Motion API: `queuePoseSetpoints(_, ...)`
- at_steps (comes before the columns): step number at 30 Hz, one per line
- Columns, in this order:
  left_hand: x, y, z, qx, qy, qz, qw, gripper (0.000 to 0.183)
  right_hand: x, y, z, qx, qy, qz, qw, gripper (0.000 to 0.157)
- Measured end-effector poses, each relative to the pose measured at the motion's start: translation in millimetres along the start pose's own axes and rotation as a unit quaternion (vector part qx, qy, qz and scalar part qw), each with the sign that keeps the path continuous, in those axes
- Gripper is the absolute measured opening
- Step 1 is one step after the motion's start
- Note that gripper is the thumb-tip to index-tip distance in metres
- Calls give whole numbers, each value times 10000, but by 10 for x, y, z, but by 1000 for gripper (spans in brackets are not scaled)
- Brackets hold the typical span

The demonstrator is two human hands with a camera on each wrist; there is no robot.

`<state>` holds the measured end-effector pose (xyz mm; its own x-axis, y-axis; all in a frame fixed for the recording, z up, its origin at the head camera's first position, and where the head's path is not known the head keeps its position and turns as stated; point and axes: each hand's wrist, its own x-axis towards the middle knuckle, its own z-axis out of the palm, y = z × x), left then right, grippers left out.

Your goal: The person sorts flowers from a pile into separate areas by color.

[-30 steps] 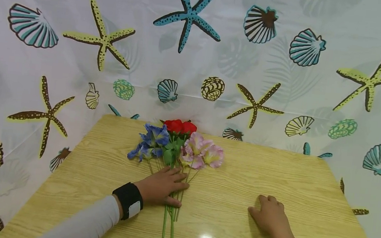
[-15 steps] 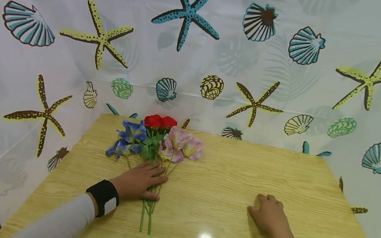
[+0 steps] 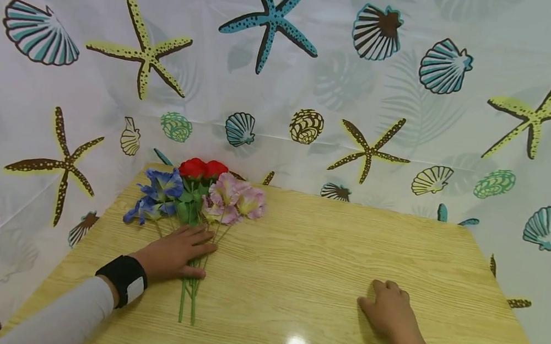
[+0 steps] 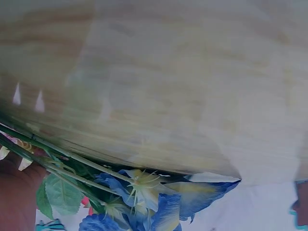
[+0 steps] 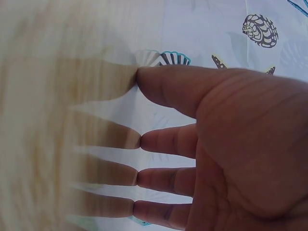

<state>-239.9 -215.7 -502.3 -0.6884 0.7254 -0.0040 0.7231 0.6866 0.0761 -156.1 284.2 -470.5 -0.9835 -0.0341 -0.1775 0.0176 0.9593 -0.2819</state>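
My left hand [image 3: 175, 254] lies across the green stems [image 3: 193, 305] of a bunch of artificial flowers, its fingers straight and spread. Above the hand are two red blooms [image 3: 203, 169], blue blooms [image 3: 156, 191] on the left and pink blooms [image 3: 233, 198] on the right. The left wrist view shows the blue petals [image 4: 166, 209] and a green leaf [image 4: 64, 195], with part of the hand at the lower left edge. My right hand [image 3: 388, 316] rests apart from the flowers on the right. In the right wrist view its thumb and fingertips [image 5: 147, 141] touch the tabletop, holding nothing.
A light wood-grain table [image 3: 305, 274] spreads under both hands. Behind it and at the sides hangs a white cloth [image 3: 283, 95] printed with starfish and shells. Black bands [image 3: 122, 282] circle both wrists. Glare marks the table's front middle.
My left hand has slid the flowers leftward across the table and slightly away, fingers still on the stems. The right hand has stayed in place.
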Motion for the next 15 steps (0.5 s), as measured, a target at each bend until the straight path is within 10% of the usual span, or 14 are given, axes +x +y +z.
queuePoseSetpoints(15, -140, -210, 5, -13, 181, -89, 9998, 74, -33, -15, -16, 10, 81, -60, 9999, 65)
